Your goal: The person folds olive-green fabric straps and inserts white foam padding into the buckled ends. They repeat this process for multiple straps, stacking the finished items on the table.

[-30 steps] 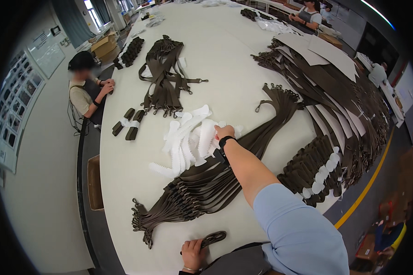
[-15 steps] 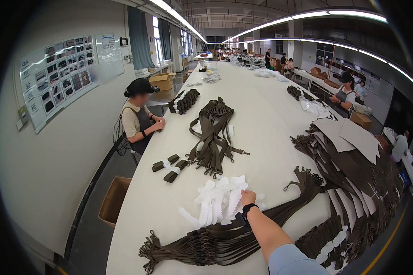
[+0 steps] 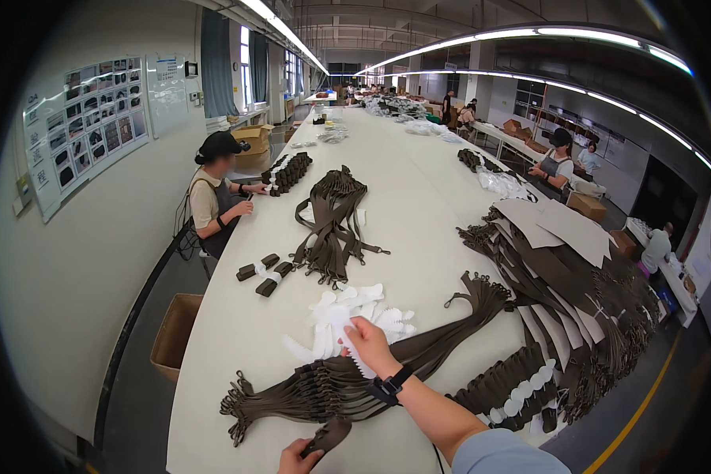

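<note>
Head view. A toothed white strip (image 3: 359, 362) is clamped between the fingers of the right hand (image 3: 369, 347), above the strap bundle (image 3: 324, 395) and beside the loose white strips (image 3: 318, 328). A folded brown strap (image 3: 329, 436) is clamped by the fingers of the left hand (image 3: 299, 458), toward the near edge of the desk (image 3: 221, 340). Step, as judged: strip and strap are taken up, not yet joined. For the next move, the hands would need to be brought together.
</note>
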The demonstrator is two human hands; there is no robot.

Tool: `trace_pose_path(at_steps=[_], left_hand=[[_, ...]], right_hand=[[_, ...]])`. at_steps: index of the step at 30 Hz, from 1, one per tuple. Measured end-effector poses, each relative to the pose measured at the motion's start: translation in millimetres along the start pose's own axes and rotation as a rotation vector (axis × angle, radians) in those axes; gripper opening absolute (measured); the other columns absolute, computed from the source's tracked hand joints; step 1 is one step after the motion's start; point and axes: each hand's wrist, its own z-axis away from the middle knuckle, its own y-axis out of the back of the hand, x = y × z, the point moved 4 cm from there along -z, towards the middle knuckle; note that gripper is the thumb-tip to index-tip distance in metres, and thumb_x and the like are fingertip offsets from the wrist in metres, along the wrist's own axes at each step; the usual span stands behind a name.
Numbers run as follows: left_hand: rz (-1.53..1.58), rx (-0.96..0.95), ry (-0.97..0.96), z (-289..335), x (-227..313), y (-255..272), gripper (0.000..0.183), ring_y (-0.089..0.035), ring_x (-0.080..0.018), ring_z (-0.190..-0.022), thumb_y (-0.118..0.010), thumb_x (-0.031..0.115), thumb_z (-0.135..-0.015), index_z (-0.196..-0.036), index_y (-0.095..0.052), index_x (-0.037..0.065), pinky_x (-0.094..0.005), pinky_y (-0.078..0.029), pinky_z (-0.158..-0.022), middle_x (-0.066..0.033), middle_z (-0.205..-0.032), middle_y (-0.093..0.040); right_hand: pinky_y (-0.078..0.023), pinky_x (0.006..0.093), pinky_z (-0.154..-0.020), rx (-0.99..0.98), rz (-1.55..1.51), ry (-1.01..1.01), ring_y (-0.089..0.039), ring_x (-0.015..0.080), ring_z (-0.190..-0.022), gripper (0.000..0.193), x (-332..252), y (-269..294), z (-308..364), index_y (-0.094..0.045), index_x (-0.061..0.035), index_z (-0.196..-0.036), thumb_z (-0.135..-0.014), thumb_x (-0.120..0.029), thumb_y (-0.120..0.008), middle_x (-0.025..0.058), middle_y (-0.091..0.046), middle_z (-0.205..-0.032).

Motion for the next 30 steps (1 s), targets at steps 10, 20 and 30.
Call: trace_pose_path(at_steps=[10,20,30], left_hand=[[0.535,-0.080,0.221,0,56,8,0.049,-0.064,-0.0111,-0.086,-0.072,0.003,-0.086,-0.129,-0.051,-0.008,-0.0241,-0.052,-0.075,-0.0075,-0.101,-0.069],[0.412,-0.119,0.161,26,90,13,0.047,-0.063,-0.0107,-0.087,-0.074,0.000,-0.084,-0.127,-0.054,-0.001,-0.0254,-0.052,-0.076,-0.0057,-0.099,-0.067],[0.287,-0.138,0.164,29,80,25,0.038,-0.060,-0.0066,-0.076,-0.072,0.005,-0.087,-0.122,-0.059,-0.001,-0.0224,-0.048,-0.065,-0.0032,-0.090,-0.068]], right_hand=[[-0.051,0.0291,-0.076,-0.579,0.132,-0.046,-0.062,0.0108,-0.081,0.018,-3,-61,159,-0.062,-0.0048,-0.115,-0.097,-0.006,-0.056,0.0041,-0.068,-0.093],[-0.051,0.0284,-0.063,-0.553,0.036,-0.149,-0.062,0.0115,-0.072,0.019,-20,-52,200,-0.058,-0.0037,-0.115,-0.096,-0.007,-0.058,0.0042,-0.065,-0.085],[-0.053,0.0278,-0.075,-0.606,0.096,-0.075,-0.065,0.0142,-0.083,0.033,-52,-30,255,-0.064,-0.0008,-0.119,-0.091,0.006,-0.048,0.0091,-0.069,-0.099]])
